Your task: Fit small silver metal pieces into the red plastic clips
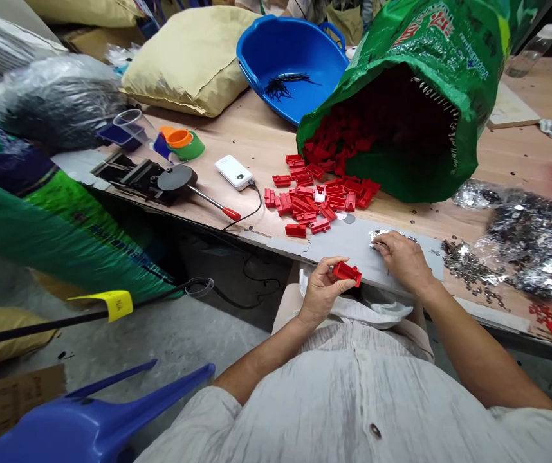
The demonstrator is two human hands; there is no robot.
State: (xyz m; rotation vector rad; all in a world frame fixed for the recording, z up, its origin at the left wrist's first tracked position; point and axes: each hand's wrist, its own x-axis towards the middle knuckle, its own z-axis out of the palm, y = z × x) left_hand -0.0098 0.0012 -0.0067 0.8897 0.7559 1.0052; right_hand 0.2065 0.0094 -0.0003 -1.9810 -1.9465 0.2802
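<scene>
My left hand [322, 292] grips a red plastic housing [347, 273] between thumb and fingers, just off the table's front edge. The housing's hollow side faces up. On the grey sheet [334, 247] to the right, my right hand [401, 257] has its fingertips pinched together at a small pile of shiny metal pieces [377, 236]; whether a piece is between them is hidden. Beyond my hands lies a heap of red plastic housings [305, 202], spilling from the mouth of a green woven sack [459, 96].
Small metal parts [471, 263] and plastic bags of metal pieces [531, 238] lie to the right. A black hand press [150, 180] with a red-tipped lever and a white power bank [234, 172] sit left. Behind are a blue basin [251, 71] and a beige sack [184, 58].
</scene>
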